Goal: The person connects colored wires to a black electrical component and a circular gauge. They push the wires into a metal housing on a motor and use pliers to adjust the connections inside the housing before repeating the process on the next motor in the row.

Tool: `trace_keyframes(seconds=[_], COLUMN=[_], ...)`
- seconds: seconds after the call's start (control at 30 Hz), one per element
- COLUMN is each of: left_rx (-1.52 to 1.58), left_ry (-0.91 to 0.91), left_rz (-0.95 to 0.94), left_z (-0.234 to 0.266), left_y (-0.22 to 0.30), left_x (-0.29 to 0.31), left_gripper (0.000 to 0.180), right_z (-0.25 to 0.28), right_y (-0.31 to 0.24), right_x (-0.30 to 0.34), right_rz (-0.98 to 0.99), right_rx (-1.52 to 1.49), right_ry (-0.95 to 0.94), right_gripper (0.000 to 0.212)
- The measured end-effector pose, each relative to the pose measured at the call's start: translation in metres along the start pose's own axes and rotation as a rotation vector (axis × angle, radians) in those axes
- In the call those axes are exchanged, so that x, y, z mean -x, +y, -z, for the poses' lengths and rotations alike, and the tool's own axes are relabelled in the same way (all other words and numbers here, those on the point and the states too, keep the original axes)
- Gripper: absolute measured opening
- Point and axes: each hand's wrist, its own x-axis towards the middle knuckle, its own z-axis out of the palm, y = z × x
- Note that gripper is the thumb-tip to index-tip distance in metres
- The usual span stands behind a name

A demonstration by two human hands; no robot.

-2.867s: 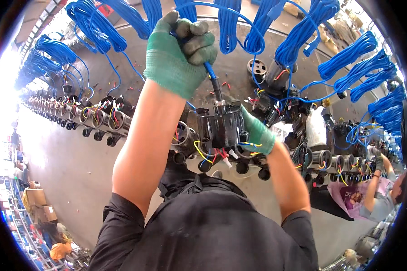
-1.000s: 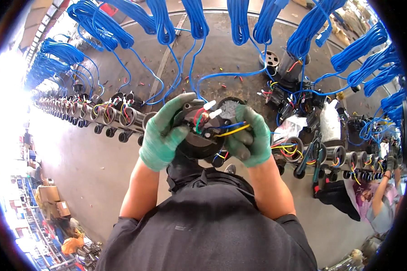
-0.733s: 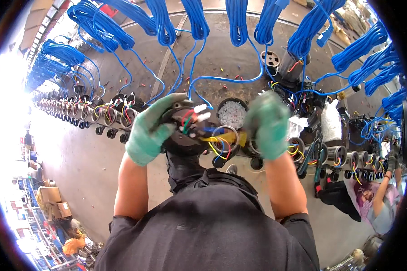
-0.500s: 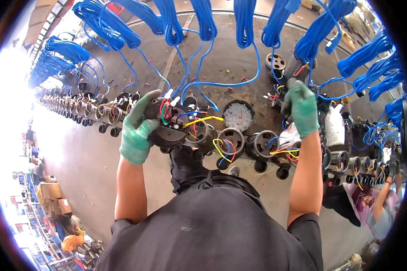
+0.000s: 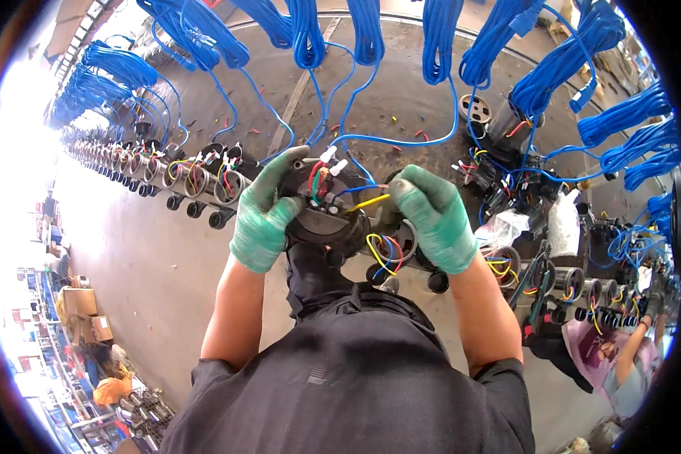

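My left hand, in a green-coated glove, is closed around the edge of a round black motor end cover. Red and green wires with white crimp caps stand up from the cover. My right hand, gloved alike, has its fingers closed at the free end of a yellow wire that runs out of the cover. A blue wire with a bare tip ends close to those fingertips. Beneath my right hand, an open metal housing shows yellow, red and blue leads.
Blue cable coils hang along the far side of the bench. A row of motor housings lines the near edge. Long-handled pliers, a white bag and a co-worker's arm are at right.
My right hand has come left from the parts at the right to the yellow wire, now covering most of the bowl of white pieces. My left hand keeps hold of the end cover.
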Motion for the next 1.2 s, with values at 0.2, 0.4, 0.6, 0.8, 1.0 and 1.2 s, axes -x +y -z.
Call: trace_keyframes(seconds=[0.2,0.4,0.6,0.8,1.0,1.2], left_rx=[0.057,0.156,0.225,0.242,0.290,0.230], left_ry=[0.025,0.102,0.111,0.080,-0.031,-0.091], left_rz=[0.020,0.028,0.039,0.014,0.075,0.052], left_z=[0.022,0.027,0.029,0.022,-0.006,-0.020], left_y=[-0.015,-0.023,-0.044,-0.053,-0.058,-0.069], left_x=[0.007,0.012,0.006,0.006,-0.021,-0.037], left_gripper=[0.072,0.072,0.071,0.070,0.068,0.065], right_z=[0.065,0.121,0.154,0.177,0.254,0.113], right_y=[-0.034,0.056,0.187,0.162,0.178,0.032], right_x=[-0.024,-0.088,-0.096,-0.084,-0.055,-0.025], right_rz=[0.270,0.031,-0.588,-0.683,-0.844,-0.177], right_rx=[-0.460,1.368,1.594,1.611,1.867,0.690], right_ry=[0.288,0.016,-1.068,-0.940,-1.008,-0.213], right_gripper=[0.031,0.026,0.034,0.032,0.032,0.038])
